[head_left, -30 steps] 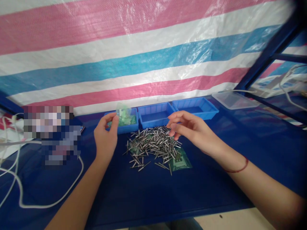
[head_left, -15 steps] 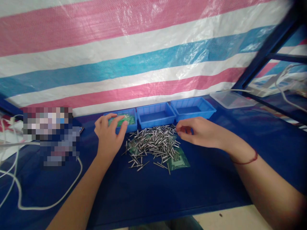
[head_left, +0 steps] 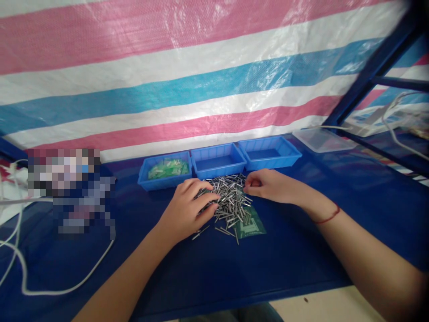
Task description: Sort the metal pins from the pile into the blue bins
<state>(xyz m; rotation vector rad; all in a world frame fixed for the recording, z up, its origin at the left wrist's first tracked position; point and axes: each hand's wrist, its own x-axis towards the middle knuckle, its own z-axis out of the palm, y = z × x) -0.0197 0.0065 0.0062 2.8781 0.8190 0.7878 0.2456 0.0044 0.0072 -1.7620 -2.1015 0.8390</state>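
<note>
A heap of thin silvery metal pins [head_left: 231, 194], which look like blind rivets, lies on the dark blue table. Over the heap's left side is my left hand [head_left: 191, 208], its fingers apart and slightly bent, covering some pins. My right hand [head_left: 268, 184] is at the heap's upper right edge, thumb and fingertips pinched together; whatever they hold is hidden. A small green plastic bag [head_left: 253, 226] pokes out from under the pins at the lower right. Behind my left hand, the left blue bin [head_left: 164, 182] contains several small green bags [head_left: 170, 167].
Two more blue bins, a middle one [head_left: 219, 171] and a right one [head_left: 273, 160], stand in the row. A clear plastic lid [head_left: 323, 139] lies at the back right. White cables [head_left: 53, 293] and blurred-out items are on the left. A striped sheet [head_left: 201, 89] hangs behind.
My left hand has moved from the left bin right and toward me, over the pins. My right hand has shifted slightly left, its fingertips closer together.
</note>
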